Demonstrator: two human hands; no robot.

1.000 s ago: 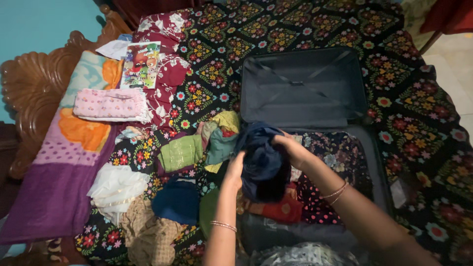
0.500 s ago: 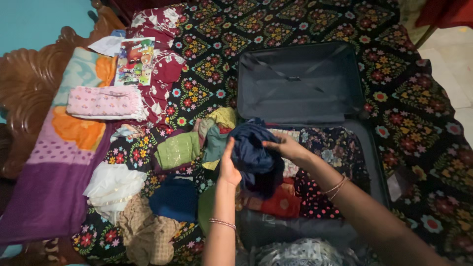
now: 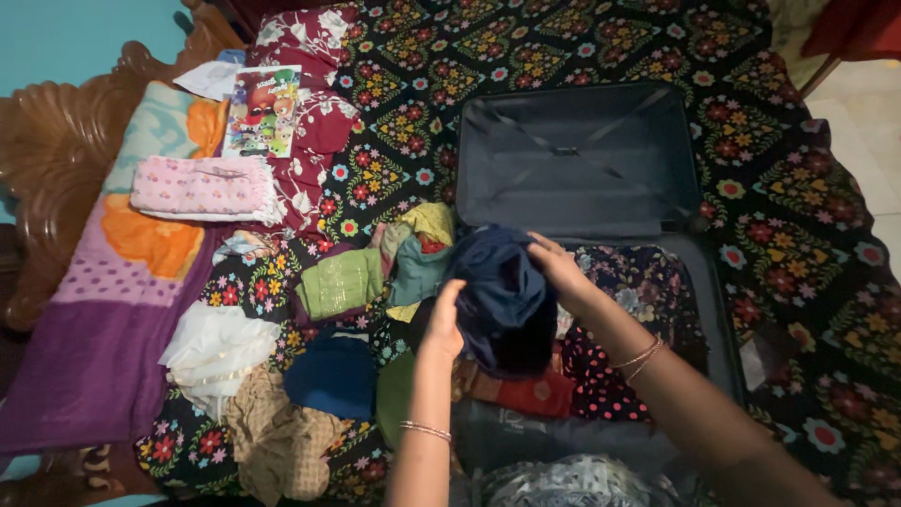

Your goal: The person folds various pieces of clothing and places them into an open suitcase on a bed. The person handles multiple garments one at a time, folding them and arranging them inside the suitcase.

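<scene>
Navy cloth (image 3: 502,296), bunched into a dark bundle, sits between both hands above the open suitcase (image 3: 577,160) on the bed; the left hand (image 3: 445,322) clasps its near left edge with fingers curled into the fabric; the right hand (image 3: 556,266) grips its upper right side; beneath it lie a red garment (image 3: 526,392) and a dark flowered fabric (image 3: 648,286) in the case's lower half; just to the left, on the patterned bedspread (image 3: 779,216), rest a green folded cloth (image 3: 343,282), a blue bundle (image 3: 330,374) and a white cloth (image 3: 218,349); farther left lies a pink folded cloth (image 3: 200,185) with a picture book (image 3: 263,111) beyond it.
</scene>
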